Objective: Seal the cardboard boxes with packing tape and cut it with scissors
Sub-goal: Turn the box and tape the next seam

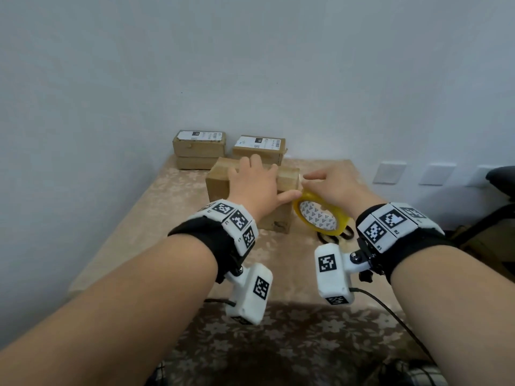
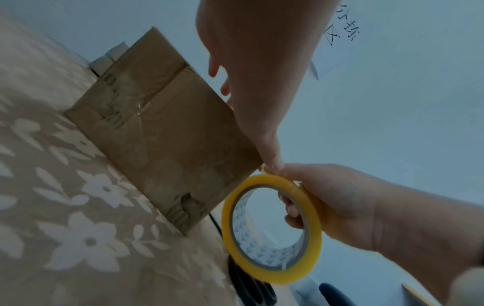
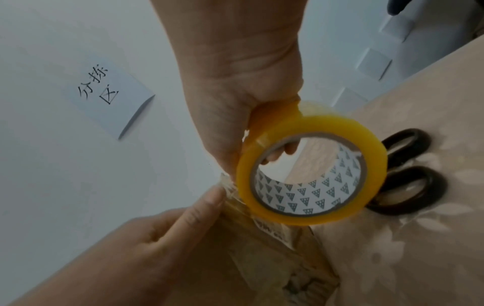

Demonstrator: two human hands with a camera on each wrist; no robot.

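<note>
Presently, on the desk (image 1: 167, 218), under a beige floral cloth: one cardboard box (image 1: 220, 185), standing nearest the person, is lying beneath the left hand (image 1: 255, 185), whose fingers are spreading flat across its top while the thumb is pressing a strip of clear tape against the box's right upper edge. One roll of yellow packing tape (image 1: 320, 215), patterned white core, is hanging just off that right edge, tilted; the right hand (image 1: 334, 185) is gripping it, fingers curling through the core and thumb lying over the outer rim. One pair of black-handled scissors (image 3: 408, 174) is lying flat on the cloth just beyond the roll, touched by neither hand. Three further boxes are sitting against the wall behind: a stack of two (image 1: 199, 150) at the left and one labelled box (image 1: 259, 149) beside it. One paper sign (image 3: 110, 97) with handwritten characters is hanging on the wall.
</note>
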